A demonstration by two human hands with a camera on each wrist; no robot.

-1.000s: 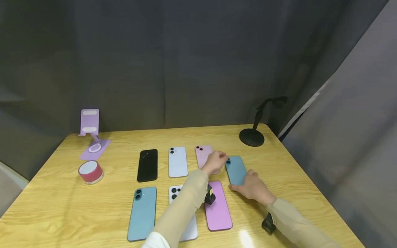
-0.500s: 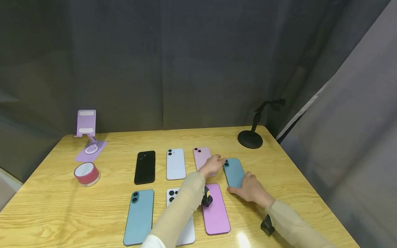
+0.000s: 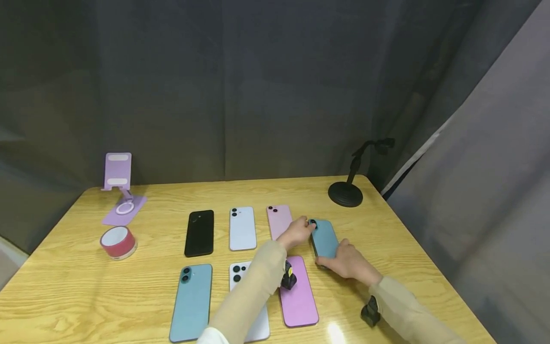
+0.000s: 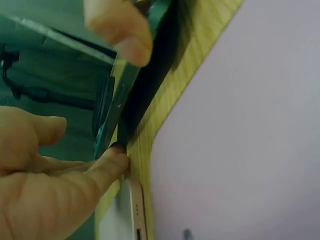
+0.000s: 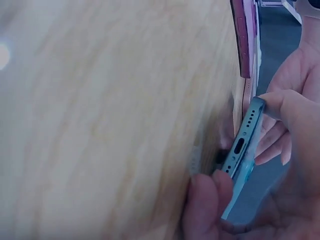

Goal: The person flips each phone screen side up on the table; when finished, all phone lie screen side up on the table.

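A teal smartphone (image 3: 325,241) is gripped by my right hand (image 3: 351,261), thumb on one side edge and fingers on the other. In the right wrist view, the phone's charging-port end (image 5: 242,137) lies between thumb and fingers, tilted. The left wrist view has the phone's edge (image 4: 118,100) raised over the table with a dark gap below. My left hand (image 3: 296,232) reaches to the camera end; its fingertips are at the phone's lower edge, with the thumb held apart. A pink phone (image 3: 279,220) lies partly hidden behind the left hand, a magenta phone (image 3: 301,306) below the left wrist.
On the wooden table (image 3: 142,296) lie a black phone (image 3: 199,233), a white phone (image 3: 242,229), another teal phone (image 3: 191,303) and a pale multi-camera phone (image 3: 259,327) under the left sleeve. Around them stand a purple phone stand (image 3: 118,169), a pink-and-white round item (image 3: 119,242) and a black stand (image 3: 345,193).
The teal phone has tilted up off the table in my right hand. The left hand's fingers have come onto its camera end. The view has shifted slightly.
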